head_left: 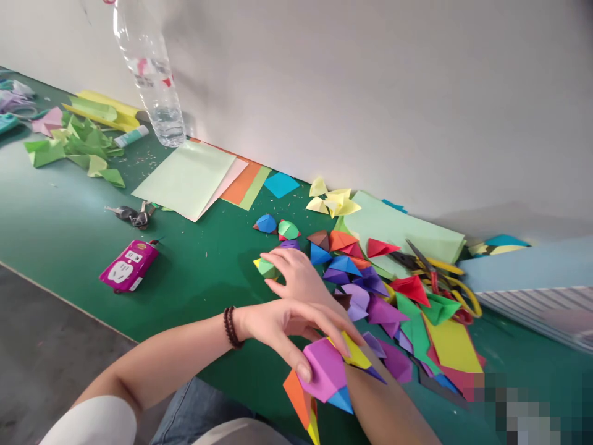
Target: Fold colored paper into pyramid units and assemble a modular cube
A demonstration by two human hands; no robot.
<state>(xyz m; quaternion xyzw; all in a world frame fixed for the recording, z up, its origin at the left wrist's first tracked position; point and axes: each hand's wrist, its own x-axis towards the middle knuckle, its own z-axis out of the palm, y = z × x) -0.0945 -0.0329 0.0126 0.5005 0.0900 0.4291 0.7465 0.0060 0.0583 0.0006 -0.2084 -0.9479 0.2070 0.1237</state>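
Observation:
My left hand [282,324], with a dark bead bracelet at the wrist, crosses over my right forearm. Its thumb and fingers grip a folded paper model [324,371], which has a pink-purple body and orange, yellow and blue points. Farther out, my right hand [296,272] reaches over the table with thumb and forefinger closed around a small green and yellow folded paper piece [267,269]. Just beyond those fingers sit a blue and brown piece [266,223] and a green and red piece [288,230]. A purple piece [290,245] is partly hidden by the right hand.
Several coloured folded papers [365,278] are heaped to the right, beside scissors [430,272] with yellow handles. Paper sheets [189,179] and a water bottle [157,80] are near the wall. Keys [136,214] and a magenta socket-like box [130,266] are on the green table [194,266].

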